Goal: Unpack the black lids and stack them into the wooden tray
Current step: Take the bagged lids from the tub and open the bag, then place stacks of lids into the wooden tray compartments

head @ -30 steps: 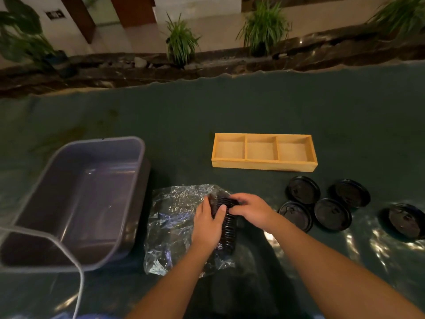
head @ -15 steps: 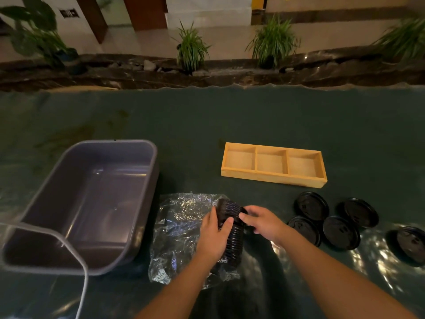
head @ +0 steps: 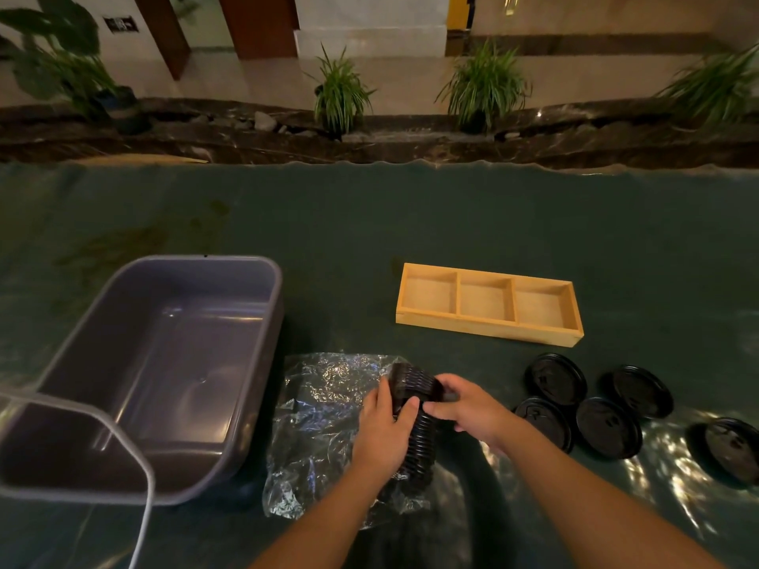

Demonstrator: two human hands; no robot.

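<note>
A nested column of black lids [head: 419,435] lies on a crumpled clear plastic bag [head: 324,412] near the table's front. My left hand [head: 384,431] grips the column from its left side. My right hand [head: 466,406] pinches the column's far end from the right. The wooden tray [head: 488,332] with three bare compartments stands behind, to the right. Several loose black lids lie flat on the table to the right: one [head: 555,379], another [head: 544,420], a third [head: 608,427], and more further right [head: 733,449].
A large grey plastic tub [head: 263,318] stands at the left, beside the bag. A white cable [head: 141,523] curves over its near corner. The table wears a dark green cover [head: 369,223]; a stone ledge with potted plants [head: 341,96] runs behind it.
The far end of the lid column has lifted and bent up off the bag. My right hand has shifted its grip on that end. The camera has tilted, so everything sits lower in view.
</note>
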